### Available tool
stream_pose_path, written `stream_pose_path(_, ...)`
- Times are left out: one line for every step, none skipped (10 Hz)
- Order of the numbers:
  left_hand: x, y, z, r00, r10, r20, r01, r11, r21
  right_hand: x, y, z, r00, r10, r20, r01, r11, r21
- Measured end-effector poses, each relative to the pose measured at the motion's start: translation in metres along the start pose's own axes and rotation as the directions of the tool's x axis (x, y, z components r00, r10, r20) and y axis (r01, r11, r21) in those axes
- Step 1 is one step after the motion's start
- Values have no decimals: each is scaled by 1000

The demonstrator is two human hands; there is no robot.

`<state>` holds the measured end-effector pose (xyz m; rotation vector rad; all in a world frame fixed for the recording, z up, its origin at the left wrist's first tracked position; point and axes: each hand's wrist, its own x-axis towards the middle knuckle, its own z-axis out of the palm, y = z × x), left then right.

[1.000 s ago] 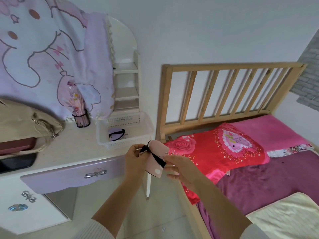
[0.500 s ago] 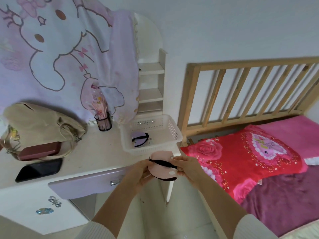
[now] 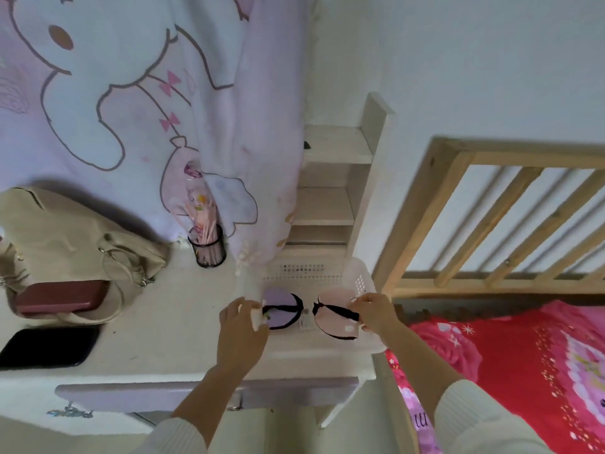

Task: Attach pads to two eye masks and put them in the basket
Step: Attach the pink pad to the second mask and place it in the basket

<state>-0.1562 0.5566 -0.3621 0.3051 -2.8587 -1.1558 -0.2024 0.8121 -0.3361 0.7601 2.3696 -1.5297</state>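
A white plastic basket (image 3: 358, 283) stands on the desk beside the bed's headboard. Inside it lies a lilac eye mask (image 3: 278, 298) with a black strap. To its right a pink eye mask (image 3: 330, 322) with black trim and a black strap is inside the basket, and my right hand (image 3: 376, 312) pinches its right end. My left hand (image 3: 242, 329) rests on the basket's left rim, fingers curled around it.
On the desk (image 3: 163, 342) are a beige handbag (image 3: 65, 244), a dark red case (image 3: 59, 298), a black phone (image 3: 45, 347) and a mesh pen cup (image 3: 211, 249). A cartoon blanket (image 3: 131, 93) hangs behind. The wooden headboard (image 3: 491, 217) and red pillow (image 3: 507, 371) lie right.
Both hands carried the pink mask forward from in front of the desk into the basket. My left hand let go of it and took the basket's left rim.
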Motion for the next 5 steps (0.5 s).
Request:
stream_pose_path(19,-18,10,999,-32,18,30,993,112,33,-4,16,998,21,51,-12,985,-169)
stream_pose_path(27,-27,21,999,-30,24,26,985,168,57,0,32,996,63,61,-46,968,-246)
stream_pose_path(30,-29,29,999,-18,44,6,969,246,72,3,43,992,102,78,-80,964,-253)
stream_pose_path(29,-27,33,999,-23,36,11,953,304,79,7,45,992,79,94,-31,901,-432)
stream_pose_path(29,-26,32,999,-24,47,7,942,336,80,3,43,992,65,112,-20,930,-366)
